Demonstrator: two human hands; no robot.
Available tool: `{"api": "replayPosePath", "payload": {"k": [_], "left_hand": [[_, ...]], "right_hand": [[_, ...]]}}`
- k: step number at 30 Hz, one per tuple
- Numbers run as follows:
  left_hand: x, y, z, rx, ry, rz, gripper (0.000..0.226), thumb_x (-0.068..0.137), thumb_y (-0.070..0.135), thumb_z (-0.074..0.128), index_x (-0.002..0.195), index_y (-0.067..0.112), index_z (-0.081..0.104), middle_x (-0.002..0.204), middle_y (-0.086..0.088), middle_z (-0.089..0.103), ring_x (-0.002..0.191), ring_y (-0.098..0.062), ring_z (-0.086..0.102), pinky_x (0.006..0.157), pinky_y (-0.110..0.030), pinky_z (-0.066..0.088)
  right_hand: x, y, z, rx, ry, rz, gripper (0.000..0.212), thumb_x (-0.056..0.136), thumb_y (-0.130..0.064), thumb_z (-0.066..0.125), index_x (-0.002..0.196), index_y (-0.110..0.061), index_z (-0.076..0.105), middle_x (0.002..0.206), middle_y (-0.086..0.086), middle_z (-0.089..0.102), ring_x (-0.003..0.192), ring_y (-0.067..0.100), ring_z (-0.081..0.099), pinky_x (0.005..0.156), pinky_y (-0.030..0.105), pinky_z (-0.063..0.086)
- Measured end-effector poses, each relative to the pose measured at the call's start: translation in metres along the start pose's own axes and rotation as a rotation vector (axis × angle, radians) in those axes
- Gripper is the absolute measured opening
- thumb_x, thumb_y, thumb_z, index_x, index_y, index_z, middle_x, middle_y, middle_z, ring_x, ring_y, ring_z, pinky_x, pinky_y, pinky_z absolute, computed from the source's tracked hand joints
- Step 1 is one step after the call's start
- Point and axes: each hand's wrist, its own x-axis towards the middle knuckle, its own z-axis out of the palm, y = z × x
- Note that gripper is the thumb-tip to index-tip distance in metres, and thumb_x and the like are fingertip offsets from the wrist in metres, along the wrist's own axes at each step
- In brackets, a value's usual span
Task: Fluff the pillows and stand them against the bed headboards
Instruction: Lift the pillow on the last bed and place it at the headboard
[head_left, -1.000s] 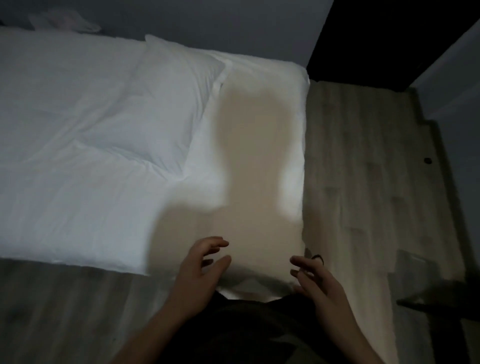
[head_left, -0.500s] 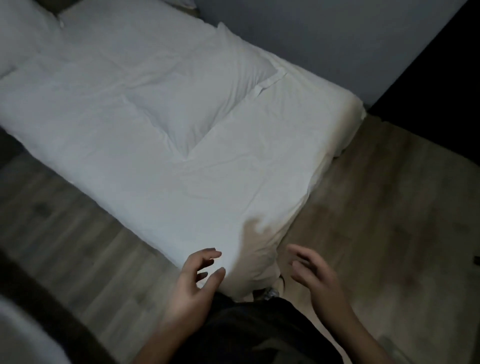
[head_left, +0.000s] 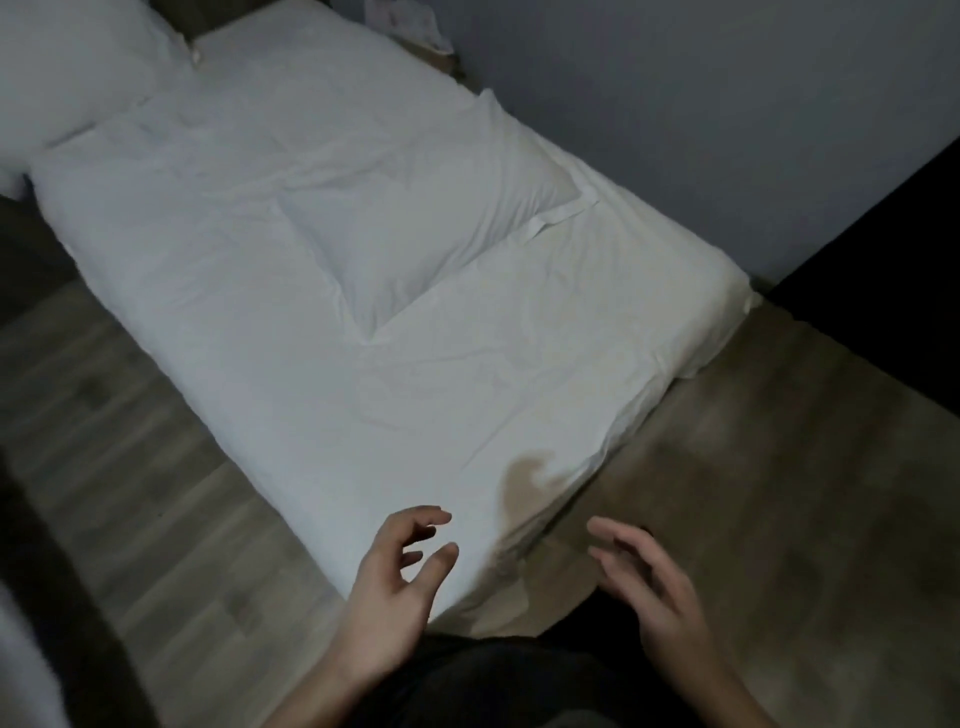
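Observation:
A white pillow (head_left: 415, 223) lies flat in the middle of a white-sheeted bed (head_left: 260, 364). A second white pillow (head_left: 67, 67) sits at the far upper-left end, near the dark headboard (head_left: 208, 15). My left hand (head_left: 395, 587) hovers over the bed's near corner with loosely curled fingers, holding nothing. My right hand (head_left: 644, 577) hangs over the floor beside that corner, fingers relaxed and empty. Both hands are well short of the flat pillow.
A grey wall (head_left: 675, 104) runs along the bed's far side. Wooden floor (head_left: 104, 441) lies left of the bed and also to its right. A dark opening (head_left: 893, 270) is at the right. Crumpled cloth (head_left: 405, 21) lies at the top by the wall.
My view has swung left, so the bed now runs diagonally and the far pillow and headboard have come into sight. My hands keep the same empty pose.

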Motion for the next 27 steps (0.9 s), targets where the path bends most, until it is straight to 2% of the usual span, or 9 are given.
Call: {"api": "replayPosePath", "payload": {"k": [3,7,9,14,18,22,24,26,27], "left_hand": [[0.024,0.025,0.051,-0.011,0.055,-0.017,0.023,0.097,0.018,0.067,0.115,0.032,0.068,0.127,0.020,0.066,0.119,0.003,0.060,0.097,-0.024,0.047],[0.045,0.068,0.146,-0.046,0.095,-0.080,0.025,0.097,0.022,0.067,0.119,0.035,0.066,0.129,0.024,0.064,0.118,0.008,0.058,0.100,-0.028,0.049],[0.049,0.096,0.193,-0.075,0.091,-0.080,0.028,0.098,0.022,0.067,0.122,0.036,0.065,0.132,0.025,0.062,0.120,0.009,0.057,0.102,-0.030,0.048],[0.060,0.151,0.278,-0.108,0.146,-0.085,0.032,0.097,0.017,0.069,0.123,0.035,0.065,0.131,0.022,0.063,0.123,0.005,0.057,0.103,-0.024,0.048],[0.076,0.175,0.304,-0.133,0.240,-0.127,0.030,0.096,0.020,0.070,0.123,0.032,0.065,0.133,0.022,0.063,0.125,0.005,0.056,0.104,-0.026,0.048],[0.112,0.196,0.327,-0.142,0.308,-0.143,0.028,0.097,0.023,0.068,0.121,0.035,0.065,0.135,0.022,0.061,0.125,0.006,0.056,0.105,-0.028,0.047],[0.142,0.209,0.337,-0.160,0.314,-0.138,0.028,0.097,0.022,0.069,0.121,0.035,0.065,0.134,0.020,0.062,0.124,0.005,0.057,0.106,-0.032,0.048],[0.176,0.224,0.347,-0.178,0.312,-0.122,0.030,0.097,0.022,0.069,0.123,0.035,0.065,0.135,0.019,0.061,0.125,0.002,0.057,0.107,-0.036,0.049],[0.192,0.233,0.351,-0.190,0.307,-0.115,0.030,0.097,0.024,0.069,0.124,0.035,0.064,0.135,0.020,0.060,0.125,0.002,0.057,0.107,-0.037,0.049]], "right_hand": [[0.037,-0.008,-0.054,-0.020,-0.030,-0.015,0.030,0.094,-0.013,0.065,0.122,-0.018,0.073,0.123,-0.004,0.076,0.120,0.014,0.068,0.110,0.047,0.049],[0.088,-0.034,-0.158,-0.046,-0.084,-0.041,0.033,0.093,-0.007,0.066,0.124,-0.016,0.072,0.121,-0.001,0.076,0.119,0.010,0.068,0.098,0.022,0.052],[0.110,-0.049,-0.209,-0.075,-0.126,-0.035,0.036,0.095,0.000,0.064,0.126,-0.017,0.071,0.122,-0.003,0.076,0.121,0.006,0.066,0.097,0.015,0.051],[0.180,-0.074,-0.287,-0.109,-0.234,-0.029,0.033,0.092,-0.014,0.067,0.124,-0.022,0.071,0.127,-0.008,0.073,0.125,0.008,0.065,0.097,0.015,0.052],[0.235,-0.100,-0.298,-0.123,-0.331,-0.029,0.036,0.097,0.002,0.062,0.124,-0.019,0.070,0.126,-0.006,0.074,0.125,0.010,0.065,0.099,0.019,0.051],[0.291,-0.132,-0.311,-0.161,-0.425,-0.062,0.034,0.096,0.003,0.062,0.125,-0.015,0.069,0.120,-0.012,0.076,0.120,0.005,0.066,0.092,0.011,0.052],[0.319,-0.148,-0.321,-0.168,-0.428,-0.070,0.032,0.092,-0.018,0.072,0.124,-0.019,0.070,0.120,-0.011,0.076,0.122,0.007,0.066,0.094,0.014,0.053],[0.346,-0.170,-0.331,-0.181,-0.403,-0.069,0.065,0.070,-0.061,0.083,0.122,-0.023,0.072,0.123,-0.011,0.075,0.123,0.007,0.066,0.097,0.018,0.052],[0.358,-0.182,-0.335,-0.190,-0.383,-0.063,0.081,0.058,-0.075,0.083,0.121,-0.025,0.073,0.124,-0.011,0.075,0.122,0.006,0.066,0.098,0.019,0.052]]}}
